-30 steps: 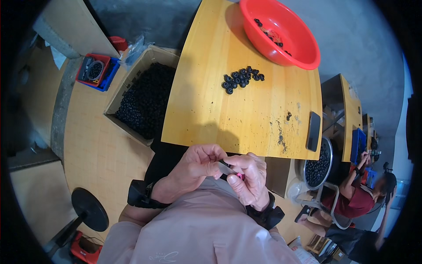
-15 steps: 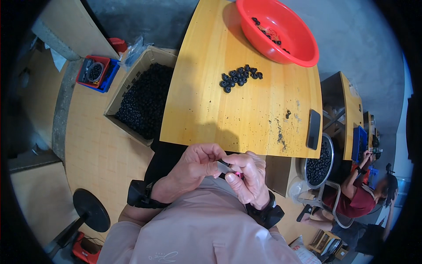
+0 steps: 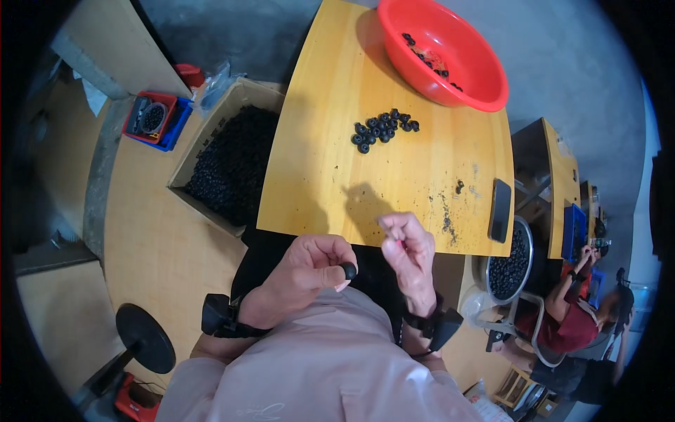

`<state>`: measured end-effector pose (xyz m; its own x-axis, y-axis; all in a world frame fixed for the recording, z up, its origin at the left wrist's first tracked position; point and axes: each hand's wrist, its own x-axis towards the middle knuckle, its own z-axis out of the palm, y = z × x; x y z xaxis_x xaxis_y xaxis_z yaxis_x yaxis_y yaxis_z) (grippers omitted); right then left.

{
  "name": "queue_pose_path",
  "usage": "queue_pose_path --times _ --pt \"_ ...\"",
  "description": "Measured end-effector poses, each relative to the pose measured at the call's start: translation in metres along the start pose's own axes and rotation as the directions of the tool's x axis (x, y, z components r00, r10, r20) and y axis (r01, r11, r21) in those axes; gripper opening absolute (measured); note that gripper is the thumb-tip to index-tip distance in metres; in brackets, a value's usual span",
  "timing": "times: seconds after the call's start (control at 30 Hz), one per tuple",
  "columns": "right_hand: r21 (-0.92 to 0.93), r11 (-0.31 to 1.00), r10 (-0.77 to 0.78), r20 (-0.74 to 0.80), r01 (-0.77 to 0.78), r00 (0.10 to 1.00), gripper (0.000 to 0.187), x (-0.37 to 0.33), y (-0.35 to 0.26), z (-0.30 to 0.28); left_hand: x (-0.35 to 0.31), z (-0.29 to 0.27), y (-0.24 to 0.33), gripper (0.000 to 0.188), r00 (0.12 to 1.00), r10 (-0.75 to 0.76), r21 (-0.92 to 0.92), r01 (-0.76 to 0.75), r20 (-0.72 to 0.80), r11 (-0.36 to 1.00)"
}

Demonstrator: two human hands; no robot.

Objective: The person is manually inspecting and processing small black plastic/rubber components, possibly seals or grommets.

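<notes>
Between the thumb and fingertips of my left hand (image 3: 313, 269) is a small round black rubber-like part (image 3: 349, 270), held just in front of my shirt near the table's front edge. My right hand (image 3: 410, 254) is closed and raised over that edge, apart from the left. A small blade (image 3: 384, 224), blurred, sticks out from its fingers, with a bit of pink showing at the grip. Several similar black parts (image 3: 376, 132) lie in a cluster on the yellow wooden table (image 3: 316, 176), beyond my hands.
A red basin (image 3: 464, 63) with several black parts stands at the far right. Left of the table, a cardboard box (image 3: 181, 162) holds a heap of them. A phone (image 3: 500, 209) and dark crumbs lie on the right. A metal bowl (image 3: 527, 281) and a co-worker (image 3: 562, 323) are beyond.
My hands have moved apart. The right hand, with the blade, has lifted away from the black part, forward over the table edge; the left still holds the part.
</notes>
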<state>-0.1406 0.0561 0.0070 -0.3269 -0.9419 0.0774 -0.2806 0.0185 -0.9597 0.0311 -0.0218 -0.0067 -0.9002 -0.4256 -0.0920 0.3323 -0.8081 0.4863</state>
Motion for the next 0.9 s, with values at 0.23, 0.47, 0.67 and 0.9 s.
queue_pose_path --times 0.23,0.47,0.67,0.9 --pt "0.332 0.943 -0.088 0.142 0.036 0.986 0.013 0.002 -0.037 0.030 0.001 -0.005 0.000 0.021 0.999 0.015 0.121 -0.009 -0.052 0.993" --pt "-0.043 0.999 0.024 -0.045 -0.026 0.999 0.017 0.046 0.001 0.030 -0.008 -0.025 0.035 0.016 0.979 0.187 0.145 -0.174 -0.083 0.974" --pt "-0.466 0.874 0.020 -0.243 -0.135 0.970 0.019 0.099 0.030 0.011 -0.001 -0.125 0.069 0.014 0.795 0.440 0.146 -0.419 -0.417 0.896" --pt "-0.703 0.707 -0.114 -0.216 -0.073 0.970 0.019 0.118 0.043 0.025 0.014 -0.222 0.049 0.033 0.736 0.187 0.288 0.011 -0.650 0.958"
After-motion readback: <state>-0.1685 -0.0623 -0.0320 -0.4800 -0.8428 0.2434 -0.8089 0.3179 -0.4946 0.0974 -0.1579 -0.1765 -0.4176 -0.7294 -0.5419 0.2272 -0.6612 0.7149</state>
